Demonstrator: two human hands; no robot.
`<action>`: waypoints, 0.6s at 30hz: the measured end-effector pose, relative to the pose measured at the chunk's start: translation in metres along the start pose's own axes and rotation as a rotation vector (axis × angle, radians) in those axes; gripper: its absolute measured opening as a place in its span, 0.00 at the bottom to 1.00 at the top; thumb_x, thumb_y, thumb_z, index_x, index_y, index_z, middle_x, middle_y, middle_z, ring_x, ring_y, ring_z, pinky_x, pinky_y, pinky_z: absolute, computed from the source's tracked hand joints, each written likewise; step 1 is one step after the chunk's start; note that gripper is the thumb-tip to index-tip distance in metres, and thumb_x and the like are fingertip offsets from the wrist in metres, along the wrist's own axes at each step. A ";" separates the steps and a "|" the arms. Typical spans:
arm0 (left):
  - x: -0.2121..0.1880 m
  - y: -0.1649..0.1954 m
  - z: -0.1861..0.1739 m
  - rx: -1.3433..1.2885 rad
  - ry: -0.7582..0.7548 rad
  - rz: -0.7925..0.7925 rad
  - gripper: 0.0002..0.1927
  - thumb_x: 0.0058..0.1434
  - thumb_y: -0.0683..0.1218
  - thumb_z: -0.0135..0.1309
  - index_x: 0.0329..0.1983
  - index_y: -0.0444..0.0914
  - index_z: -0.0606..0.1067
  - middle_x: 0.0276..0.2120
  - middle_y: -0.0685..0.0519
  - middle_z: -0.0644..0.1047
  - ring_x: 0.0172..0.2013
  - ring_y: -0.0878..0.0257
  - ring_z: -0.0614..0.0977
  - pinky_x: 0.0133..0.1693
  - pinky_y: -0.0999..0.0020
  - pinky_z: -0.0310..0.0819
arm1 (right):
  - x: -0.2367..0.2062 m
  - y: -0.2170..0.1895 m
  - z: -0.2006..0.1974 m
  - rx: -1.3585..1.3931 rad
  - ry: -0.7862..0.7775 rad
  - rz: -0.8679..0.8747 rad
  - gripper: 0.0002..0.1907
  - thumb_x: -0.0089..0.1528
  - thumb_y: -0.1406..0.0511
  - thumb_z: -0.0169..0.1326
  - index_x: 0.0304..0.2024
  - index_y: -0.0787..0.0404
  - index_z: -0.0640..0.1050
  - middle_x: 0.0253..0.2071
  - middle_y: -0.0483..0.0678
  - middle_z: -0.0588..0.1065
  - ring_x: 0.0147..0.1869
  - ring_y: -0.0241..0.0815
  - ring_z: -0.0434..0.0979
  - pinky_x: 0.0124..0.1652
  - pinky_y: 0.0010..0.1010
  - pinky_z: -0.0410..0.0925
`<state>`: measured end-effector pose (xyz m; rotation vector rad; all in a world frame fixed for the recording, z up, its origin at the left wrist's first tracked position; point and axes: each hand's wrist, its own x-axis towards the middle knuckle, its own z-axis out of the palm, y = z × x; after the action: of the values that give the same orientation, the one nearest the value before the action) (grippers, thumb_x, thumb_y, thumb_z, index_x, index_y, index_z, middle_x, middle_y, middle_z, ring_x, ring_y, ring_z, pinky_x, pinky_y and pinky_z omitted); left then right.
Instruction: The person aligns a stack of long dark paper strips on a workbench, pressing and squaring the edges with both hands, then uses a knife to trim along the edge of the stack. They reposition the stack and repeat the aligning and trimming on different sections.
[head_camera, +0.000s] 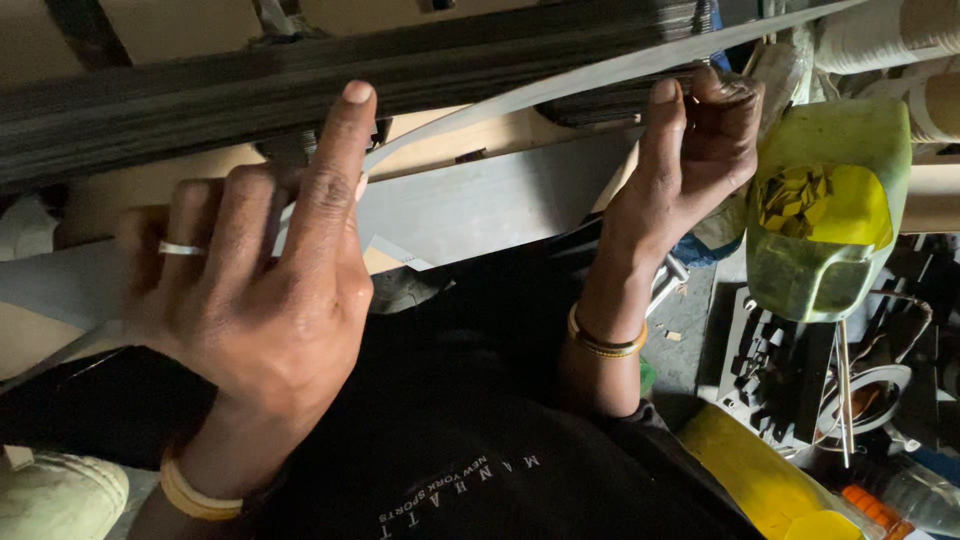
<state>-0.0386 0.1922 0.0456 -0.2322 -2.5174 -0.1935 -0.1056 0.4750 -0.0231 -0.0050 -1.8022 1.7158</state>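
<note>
A thick stack of dark grey sheets (200, 95) runs across the top of the view. One pale grey sheet (560, 85) is lifted off it and curves down toward me. My left hand (250, 270), with a silver ring and a yellow bangle, presses its forefinger against the stack's edge while the other fingers grip the sheet's near part. My right hand (700, 150) pinches the sheet's far part against the stack, thumb up. A gold bangle sits on that wrist.
A cut-open yellow-green plastic jug (825, 205) holding scraps hangs at the right. Below it lie dark cut-out pieces (790, 370), a thin stick and a yellow container (760, 480). Cardboard tubes (900, 35) stand at the top right. A black shirt fills the lower middle.
</note>
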 end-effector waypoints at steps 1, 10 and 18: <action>0.000 0.001 0.002 0.000 0.008 -0.002 0.21 0.71 0.49 0.62 0.66 0.54 0.78 0.28 0.63 0.68 0.31 0.69 0.72 0.41 0.67 0.65 | 0.000 0.001 -0.002 -0.008 -0.003 0.006 0.04 0.72 0.74 0.60 0.47 0.66 0.77 0.41 0.44 0.75 0.41 0.29 0.69 0.43 0.20 0.64; 0.001 0.004 0.014 0.133 0.096 0.090 0.30 0.71 0.38 0.59 0.71 0.59 0.77 0.31 0.63 0.66 0.36 0.67 0.70 0.43 0.68 0.63 | 0.001 -0.001 -0.003 0.031 -0.031 0.029 0.05 0.73 0.76 0.59 0.46 0.67 0.75 0.42 0.45 0.74 0.44 0.30 0.69 0.47 0.21 0.65; 0.008 -0.005 0.009 0.132 0.083 0.200 0.28 0.69 0.41 0.58 0.71 0.56 0.77 0.30 0.63 0.65 0.35 0.67 0.69 0.45 0.67 0.62 | 0.001 -0.013 0.006 -0.007 -0.035 0.062 0.05 0.73 0.73 0.59 0.45 0.65 0.74 0.41 0.44 0.74 0.41 0.30 0.68 0.42 0.22 0.63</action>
<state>-0.0510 0.1896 0.0420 -0.4105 -2.3950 0.0419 -0.1038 0.4678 -0.0105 -0.0341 -1.8507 1.7629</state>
